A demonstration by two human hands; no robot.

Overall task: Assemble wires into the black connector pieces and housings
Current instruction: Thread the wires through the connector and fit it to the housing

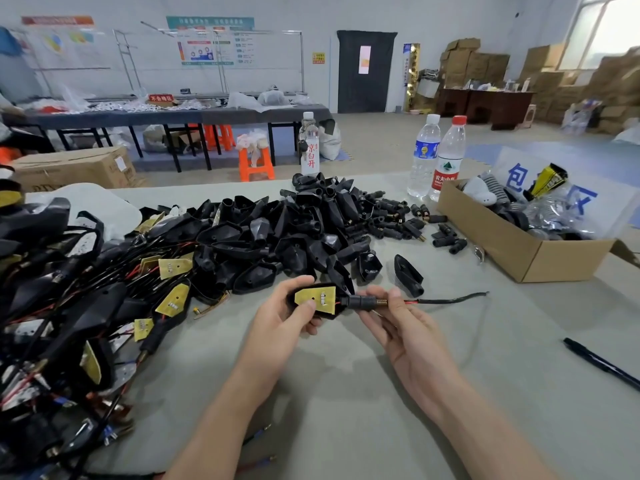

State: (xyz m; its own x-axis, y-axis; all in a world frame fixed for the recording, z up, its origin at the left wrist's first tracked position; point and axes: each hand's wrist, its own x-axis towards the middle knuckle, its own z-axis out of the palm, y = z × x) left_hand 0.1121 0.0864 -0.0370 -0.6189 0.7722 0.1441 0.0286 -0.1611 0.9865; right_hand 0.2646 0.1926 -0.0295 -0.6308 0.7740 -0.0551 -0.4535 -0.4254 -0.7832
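Head view: the black housing (331, 315), with a yellow circuit board (317, 296) seated in it, is held above the desk (346, 393), near the pile of housings (294, 233). The left hand (280, 325) curls its fingers (298, 284) round it, thumb on the board. The right hand (401, 330) pinches the black connector piece (362, 301) at the housing's neck; a red-and-black wire (446, 300) trails rightward.

Walls: pale wall (450, 19) with posters (207, 43), far beyond the left grip (287, 317).
Door: dark door (363, 84), far ahead of the right grip (398, 327).
Window: bright window (602, 29), far up-right of that grip, giving daylight.
Floor: grey floor (381, 147).
Furniture: long dark tabletop (173, 116), orange stools (258, 169), brown desk (485, 98), stacked cartons (474, 64) by the wall.
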